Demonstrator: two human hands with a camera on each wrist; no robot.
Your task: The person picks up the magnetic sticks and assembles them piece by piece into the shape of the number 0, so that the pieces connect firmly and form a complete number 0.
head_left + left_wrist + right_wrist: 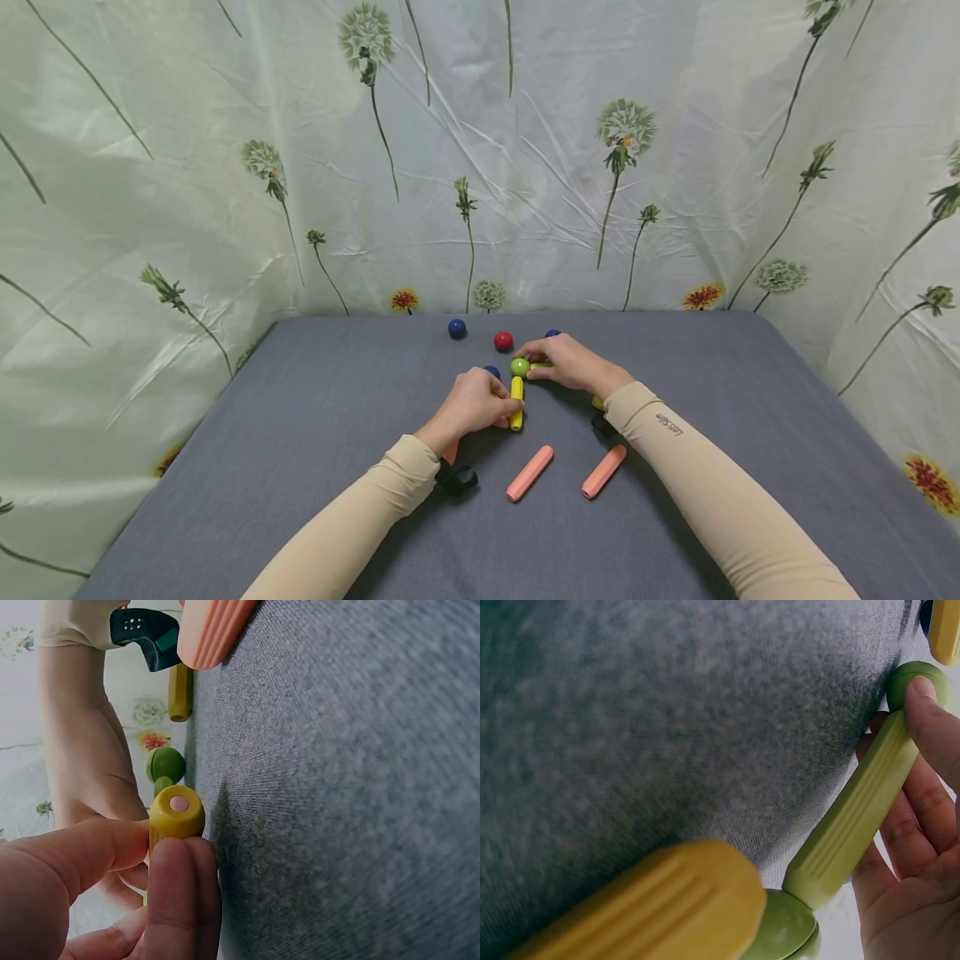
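Note:
My left hand point(476, 402) pinches a yellow ribbed rod point(517, 404) between thumb and fingers; its near end shows a small pink disc in the left wrist view. The rod's far end points at a green ball point(520, 367); whether they touch, I cannot tell. My right hand point(570, 364) holds that green ball, its thumb on the ball point(919, 684) and the other fingers behind. A green rod point(851, 810) runs from this ball to a second green ball point(780, 928), beside which lies another yellow rod point(652, 907).
A blue ball point(457, 328) and a red ball point(503, 341) lie toward the back of the grey-covered table point(337, 400). Other blue balls are partly hidden by the hands. Two salmon rods point(529, 473) lie in front, and another peeks out under the left wrist point(451, 451).

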